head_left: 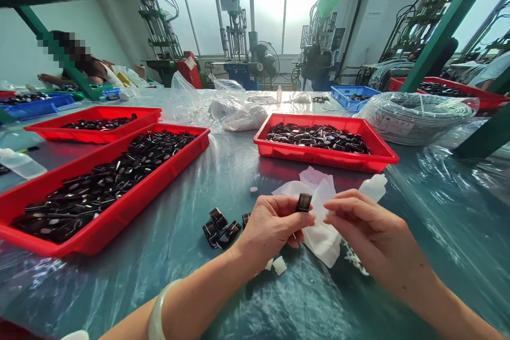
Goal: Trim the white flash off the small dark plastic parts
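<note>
Thumb and fingers of the left hand [271, 218] have a small dark part [304, 202] pinched between them, one end poking up, held over the table [171, 234] with a white cloth [324, 247] just behind. Right hand [370, 226] is close by but not touching it, thumb and fingertips drawn near each other; can't tell if anything's in there. Looks like hard plastic, so probably light and stiff, kinda slick on the shiny faces, maybe easy to scuff. I'd grab it low by the sides. Similar-looking loose parts [217, 218] lie left of that hand, and a red tray [326, 160] further back has a heap.
</note>
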{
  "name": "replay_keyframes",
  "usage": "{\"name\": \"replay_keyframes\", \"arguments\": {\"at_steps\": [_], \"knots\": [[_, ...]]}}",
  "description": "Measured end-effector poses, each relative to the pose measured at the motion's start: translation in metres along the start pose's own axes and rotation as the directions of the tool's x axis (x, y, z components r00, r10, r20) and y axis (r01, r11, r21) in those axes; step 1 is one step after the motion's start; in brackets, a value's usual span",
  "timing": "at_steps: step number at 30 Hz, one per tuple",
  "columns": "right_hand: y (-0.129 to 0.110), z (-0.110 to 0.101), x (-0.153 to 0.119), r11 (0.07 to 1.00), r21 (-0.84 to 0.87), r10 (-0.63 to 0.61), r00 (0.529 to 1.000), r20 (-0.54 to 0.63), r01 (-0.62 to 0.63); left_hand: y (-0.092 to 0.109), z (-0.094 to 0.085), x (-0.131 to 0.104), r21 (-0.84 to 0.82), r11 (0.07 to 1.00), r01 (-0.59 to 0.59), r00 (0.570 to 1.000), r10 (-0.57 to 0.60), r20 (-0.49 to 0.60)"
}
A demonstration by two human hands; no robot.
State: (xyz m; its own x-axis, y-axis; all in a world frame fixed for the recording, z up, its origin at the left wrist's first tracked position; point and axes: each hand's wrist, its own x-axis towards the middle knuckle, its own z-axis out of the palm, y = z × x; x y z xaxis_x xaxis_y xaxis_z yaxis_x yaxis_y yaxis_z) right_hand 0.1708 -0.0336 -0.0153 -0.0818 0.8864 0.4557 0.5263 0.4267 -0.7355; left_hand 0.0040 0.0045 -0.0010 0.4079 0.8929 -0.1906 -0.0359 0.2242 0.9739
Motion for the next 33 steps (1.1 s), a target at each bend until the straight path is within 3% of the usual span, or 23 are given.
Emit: {"name": "replay_keyframes", "arguments": {"at_steps": [4, 8, 17, 23, 33], "knots": [[-0.003, -0.003, 0.004, 0.967, 0.199, 0.190, 0.971, -0.144, -0.159, -0.003, 0.004, -0.002, 0.027, 0.998, 0.051, 0.994, -0.053, 0.091], [-0.005, -0.006, 0.004, 0.897, 0.371, 0.300, 0.948, -0.109, -0.241, -0.006, 0.005, -0.002, 0.038, 0.996, 0.077, 0.988, -0.082, 0.132], [-0.006, 0.003, 0.000, 0.850, 0.500, 0.224, 0.973, -0.052, -0.168, -0.007, 0.006, -0.003, 0.069, 0.993, 0.091, 0.977, -0.102, 0.189], [-0.004, 0.004, -0.002, 0.885, 0.431, 0.212, 0.977, -0.032, -0.178, -0.009, 0.005, -0.004, 0.077, 0.995, 0.059, 0.975, -0.074, 0.211], [-0.007, -0.004, 0.001, 0.980, 0.186, 0.071, 0.997, 0.018, -0.073, -0.009, 0.004, -0.004, 0.103, 0.993, 0.054, 0.974, -0.075, 0.213]]}}
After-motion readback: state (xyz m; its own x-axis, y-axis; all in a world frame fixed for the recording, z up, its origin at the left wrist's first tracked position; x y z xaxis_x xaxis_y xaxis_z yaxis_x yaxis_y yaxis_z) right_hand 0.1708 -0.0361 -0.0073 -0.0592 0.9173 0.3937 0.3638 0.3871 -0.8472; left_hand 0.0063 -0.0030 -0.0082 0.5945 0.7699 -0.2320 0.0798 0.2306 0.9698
